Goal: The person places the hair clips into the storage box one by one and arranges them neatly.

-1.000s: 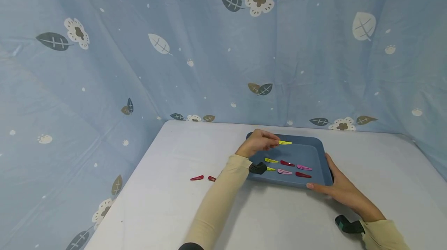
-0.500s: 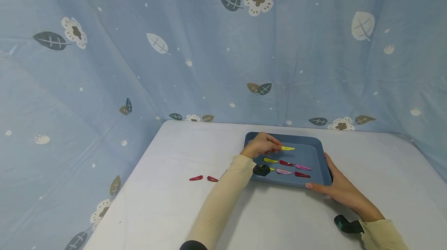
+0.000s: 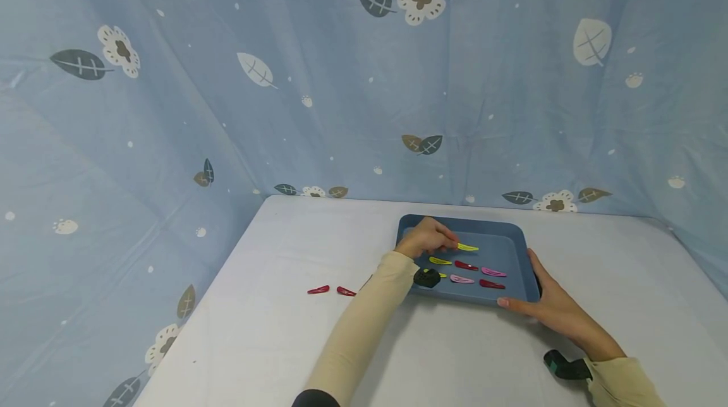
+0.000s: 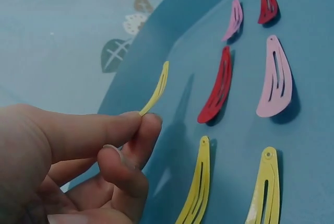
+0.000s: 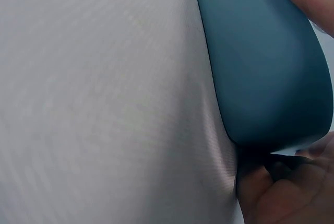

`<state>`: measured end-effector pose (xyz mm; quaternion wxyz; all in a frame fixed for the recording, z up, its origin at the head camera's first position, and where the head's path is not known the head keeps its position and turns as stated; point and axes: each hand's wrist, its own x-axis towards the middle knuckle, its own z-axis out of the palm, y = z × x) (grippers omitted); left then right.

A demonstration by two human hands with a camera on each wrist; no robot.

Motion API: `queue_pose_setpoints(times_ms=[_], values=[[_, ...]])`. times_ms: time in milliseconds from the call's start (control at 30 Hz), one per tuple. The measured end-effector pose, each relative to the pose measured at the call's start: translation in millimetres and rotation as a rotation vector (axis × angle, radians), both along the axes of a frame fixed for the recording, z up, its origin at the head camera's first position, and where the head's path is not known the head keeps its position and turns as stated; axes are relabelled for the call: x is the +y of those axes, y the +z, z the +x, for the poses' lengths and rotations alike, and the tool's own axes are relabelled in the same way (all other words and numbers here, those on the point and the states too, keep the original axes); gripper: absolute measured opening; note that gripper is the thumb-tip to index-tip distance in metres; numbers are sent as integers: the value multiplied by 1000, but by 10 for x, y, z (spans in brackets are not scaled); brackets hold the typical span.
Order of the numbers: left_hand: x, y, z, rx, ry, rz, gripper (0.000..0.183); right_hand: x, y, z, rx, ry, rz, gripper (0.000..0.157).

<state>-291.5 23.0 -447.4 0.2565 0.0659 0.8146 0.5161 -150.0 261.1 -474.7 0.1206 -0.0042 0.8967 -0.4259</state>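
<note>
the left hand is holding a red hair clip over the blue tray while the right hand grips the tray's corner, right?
Not quite: the hair clip in the left hand is yellow, not red, as the left wrist view shows. The rest is right: it is over the blue tray, and the right hand grips the tray's corner.

The left grip (image 4: 78, 148) pinches a yellow clip (image 4: 157, 90), apparently above the blue tray (image 4: 310, 161).
</note>
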Motion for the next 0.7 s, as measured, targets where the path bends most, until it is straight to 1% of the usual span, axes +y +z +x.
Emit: queue_pose_setpoints(times_ms=[200,300,400,533,633,700], values=[[14,-18,4,18,-28,-37,11,-2,5,6,6,3,18,121],[32,-40,-5,28,-27,-50,9,0,7,10,9,7,17,121],[56,-54,-13,43,-30,-77,8,4,4,12,11,9,7,121],[78,-59,-19,66,-49,-114,6,7,-2,14,4,5,-14,121],[85,-57,-17,76,-57,-126,5,7,-4,15,-2,2,-30,121],[93,-57,-14,79,-51,-130,5,8,-4,16,-1,1,-33,121]])
